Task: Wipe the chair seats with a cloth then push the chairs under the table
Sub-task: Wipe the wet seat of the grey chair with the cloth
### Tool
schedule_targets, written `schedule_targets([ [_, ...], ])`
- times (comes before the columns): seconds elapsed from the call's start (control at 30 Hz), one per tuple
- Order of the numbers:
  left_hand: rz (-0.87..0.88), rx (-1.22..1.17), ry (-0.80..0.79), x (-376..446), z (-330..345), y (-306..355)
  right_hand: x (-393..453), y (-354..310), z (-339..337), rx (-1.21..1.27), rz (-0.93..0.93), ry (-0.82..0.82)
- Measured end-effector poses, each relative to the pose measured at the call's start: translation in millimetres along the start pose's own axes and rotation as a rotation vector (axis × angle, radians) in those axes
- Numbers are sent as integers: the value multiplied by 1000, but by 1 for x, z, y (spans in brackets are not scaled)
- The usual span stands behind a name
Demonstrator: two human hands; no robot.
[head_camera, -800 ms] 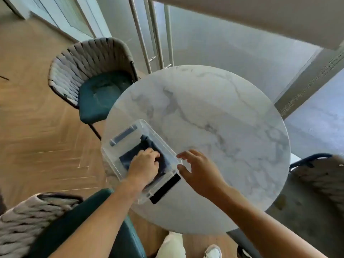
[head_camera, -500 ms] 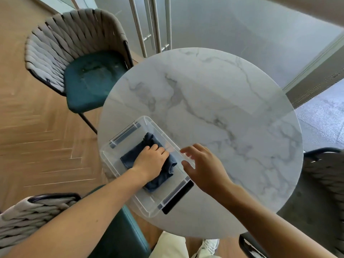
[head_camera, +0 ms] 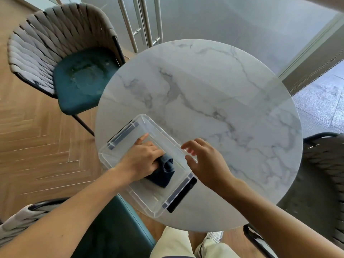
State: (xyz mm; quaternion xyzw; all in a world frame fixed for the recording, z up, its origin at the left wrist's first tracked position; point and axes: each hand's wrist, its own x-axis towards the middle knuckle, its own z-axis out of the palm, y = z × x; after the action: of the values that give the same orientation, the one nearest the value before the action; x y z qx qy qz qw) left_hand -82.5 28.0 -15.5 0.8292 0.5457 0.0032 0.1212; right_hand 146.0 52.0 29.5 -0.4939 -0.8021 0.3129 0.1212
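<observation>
1. Looking to your far left, you see a chair [head_camera: 61, 58] with a woven grey back and a teal seat cushion [head_camera: 83, 81], standing on the herringbone wood floor [head_camera: 37, 146] and pulled out from the round marble surface [head_camera: 214, 101]; the cushion's front edge sits just beside the rim of the surface.
2. At the lower left, a second chair [head_camera: 111, 229] of the same kind shows under your left forearm, its teal seat partly under the near rim of the surface.
3. On the near left part of the surface stands a clear plastic bin [head_camera: 149, 200] with grey handle strips at both short ends; it lies at an angle to you.
4. Your left hand [head_camera: 141, 161] reaches down into the bin and is clenched on a dark blue cloth [head_camera: 163, 174]. The cloth is bunched under your fingers, its loose end lying on the bin's floor. Your index finger points away along the bin.
5. Your right hand [head_camera: 206, 162] is released, fingers spread and curved, just beside the bin's right wall; whether the fingertips touch the rim, you cannot tell.
6. At the far right, a third chair [head_camera: 320, 174] with a dark woven back stands close against the surface.
7. Behind the surface, metal door handles [head_camera: 141, 25] rise in front of frosted glass.
</observation>
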Motion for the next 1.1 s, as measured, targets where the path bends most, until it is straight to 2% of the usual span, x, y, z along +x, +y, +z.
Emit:
schedule_targets([
  [0.13,-113,-411,81,-14,-33,16,-7,0,-5,68,-7,-49],
  [0.27,-59,-605,178,-8,-67,50,-27,-3,-28,361,-96,-91],
  [0.47,45,-691,238,18,-114,131,-54,12,-79,685,-89,17],
  [0.67,0,-564,235,42,-102,213,-116,72,-121,711,112,207],
  [0.73,-59,-535,180,50,-88,240,-141,93,-136,662,146,233],
  [0.83,-100,-632,72,58,-71,284,-180,121,-156,562,150,214],
  [0.93,-111,-999,-14,61,-72,312,-212,138,-177,570,132,246],
  [0.97,-143,-1204,-83,60,-71,319,-219,143,-183,578,117,258],
  [1.03,-287,-1523,-342,60,-51,335,-228,152,-188,558,111,239],
  [1.1,-402,-1581,-640,63,-26,358,-233,164,-186,539,149,190],
])
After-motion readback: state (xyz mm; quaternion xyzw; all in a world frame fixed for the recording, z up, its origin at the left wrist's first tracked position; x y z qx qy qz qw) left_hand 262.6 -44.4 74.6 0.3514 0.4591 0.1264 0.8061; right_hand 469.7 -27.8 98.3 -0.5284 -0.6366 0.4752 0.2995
